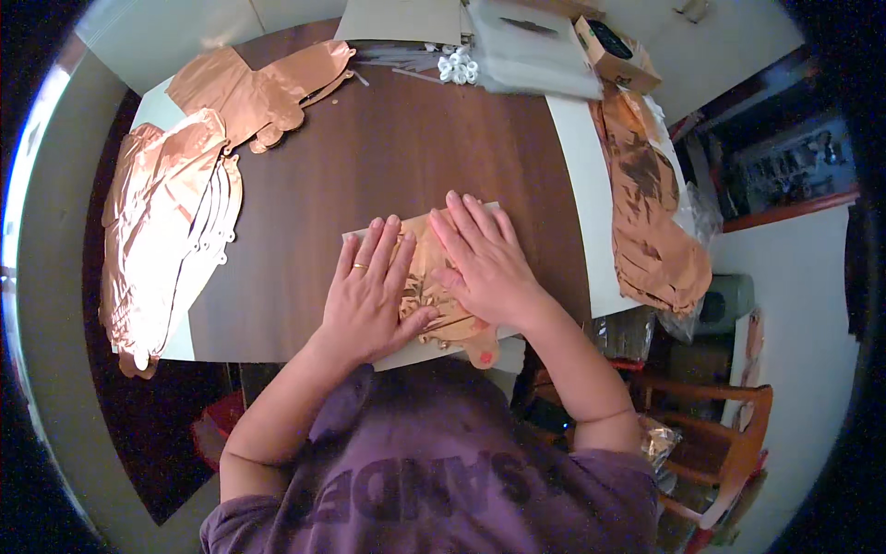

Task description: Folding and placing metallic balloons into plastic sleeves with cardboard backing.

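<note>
Both of my hands lie flat with fingers stretched out, side by side at the near edge of the brown table (397, 148). Under them is a shiny copper-coloured foil piece (449, 328), which looks like a deflated foil balloon. It rests on a pale flat sheet (399, 356) that reaches past the table's edge. My left hand (367, 300), with a ring on one finger, covers the foil's left side. My right hand (489, 266) presses on its right side. A rounded foil tab with a red spot hangs out below my right hand. Much of the foil is hidden by my palms.
Copper foil pieces lie stacked at the left (161, 222), in a far-left pile (240, 92) and in a right-hand pile (651, 212). At the back are white rings (458, 66), clear plastic sleeves (531, 55) and an open box (616, 54). A wooden chair (752, 434) stands at the right.
</note>
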{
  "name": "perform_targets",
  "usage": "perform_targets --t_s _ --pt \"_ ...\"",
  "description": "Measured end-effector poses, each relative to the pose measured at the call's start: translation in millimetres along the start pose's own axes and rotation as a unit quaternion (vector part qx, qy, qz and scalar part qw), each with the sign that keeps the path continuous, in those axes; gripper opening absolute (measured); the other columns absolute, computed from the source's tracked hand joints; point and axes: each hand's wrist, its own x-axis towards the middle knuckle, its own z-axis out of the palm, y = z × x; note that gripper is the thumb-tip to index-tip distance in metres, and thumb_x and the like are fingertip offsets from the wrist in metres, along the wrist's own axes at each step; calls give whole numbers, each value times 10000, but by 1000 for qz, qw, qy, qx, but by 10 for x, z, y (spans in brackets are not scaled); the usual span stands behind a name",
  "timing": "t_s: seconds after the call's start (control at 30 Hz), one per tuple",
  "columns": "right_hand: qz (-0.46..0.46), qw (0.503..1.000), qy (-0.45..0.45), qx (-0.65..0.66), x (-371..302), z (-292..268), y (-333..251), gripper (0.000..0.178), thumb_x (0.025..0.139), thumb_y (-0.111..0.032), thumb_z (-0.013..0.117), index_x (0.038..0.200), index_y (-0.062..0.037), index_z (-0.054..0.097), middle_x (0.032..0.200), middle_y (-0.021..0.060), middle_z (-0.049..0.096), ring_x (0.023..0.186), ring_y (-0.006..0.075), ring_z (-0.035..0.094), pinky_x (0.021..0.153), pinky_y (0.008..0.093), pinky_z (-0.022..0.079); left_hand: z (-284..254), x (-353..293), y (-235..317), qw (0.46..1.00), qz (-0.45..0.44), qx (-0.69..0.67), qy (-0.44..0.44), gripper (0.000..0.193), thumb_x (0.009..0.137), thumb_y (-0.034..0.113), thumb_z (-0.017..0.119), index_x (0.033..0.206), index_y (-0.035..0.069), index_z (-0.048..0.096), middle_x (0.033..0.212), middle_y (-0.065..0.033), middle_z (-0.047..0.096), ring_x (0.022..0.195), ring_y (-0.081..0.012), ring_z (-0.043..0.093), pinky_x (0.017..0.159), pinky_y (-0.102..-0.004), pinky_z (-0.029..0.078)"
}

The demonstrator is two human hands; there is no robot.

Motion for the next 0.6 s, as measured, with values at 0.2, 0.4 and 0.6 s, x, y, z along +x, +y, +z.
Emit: perform_targets --t_s 0.2,0.4,0.6 --pt "8 1000 -3 16 3 49 49 665 929 -449 488 1447 -57 344 1495 252 291 1385 401 278 1117 568 185 -31 19 4 1000 0 4 -12 882 865 620 471 1447 -23 309 1503 -246 290 1414 -389 249 1141 -533 165" --pt "57 998 -12 -29 -19 -21 18 708 934 -465 485 1490 -85 267 1525 254 218 1406 406 237 1131 570 137 -20 3 0 1000 5 -10 3 894 854 620 487 1448 -23 304 1500 -249 294 1410 -394 253 1144 -521 163" --pt "47 998 -7 -47 -31 22 39 731 930 -497 470 1498 -92 250 1532 259 192 1415 404 217 1137 557 131 -49 -105 -126 999 -37 26 -6 806 891 522 503 1444 -30 303 1504 -241 292 1410 -380 259 1142 -518 169"
